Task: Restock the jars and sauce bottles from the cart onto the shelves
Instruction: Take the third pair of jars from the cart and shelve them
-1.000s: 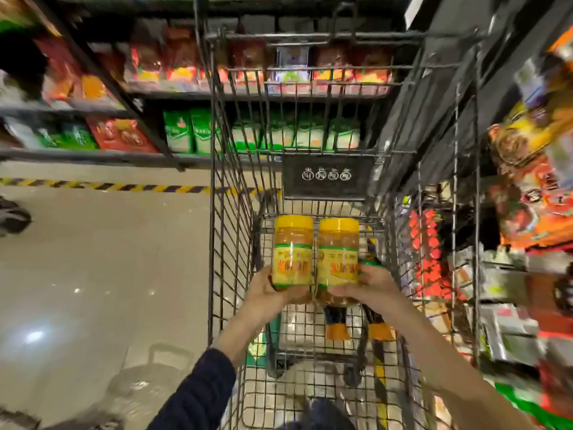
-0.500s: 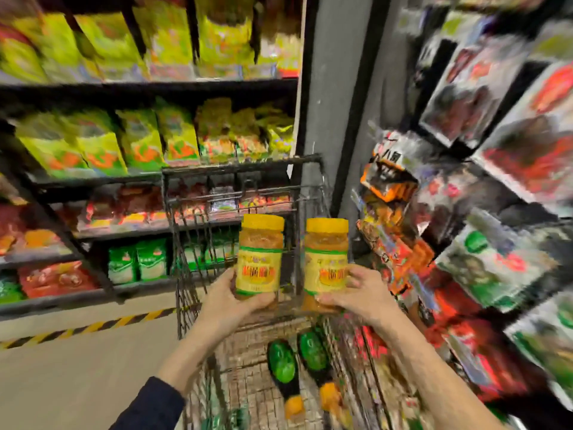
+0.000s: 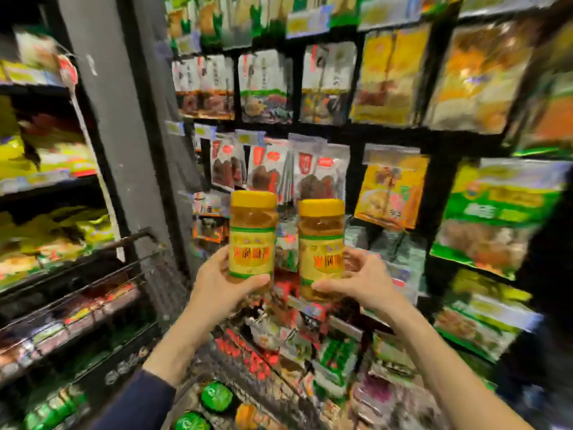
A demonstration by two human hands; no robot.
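While both hands grip upright, left hand (image 3: 222,282) holds one jar (image 3: 252,235), right hand (image 3: 356,279) another (image 3: 321,248).

jars (image 3: 252,235): 2 | green bottle caps (image 3: 217,396): 2 | hands (image 3: 223,282): 2 | cart (image 3: 130,265): 1

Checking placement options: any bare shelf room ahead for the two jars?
None visible. The left hand and right hand each hold a jar before hanging packets packed edge to edge. Left shelves also full. Blur hides detail.
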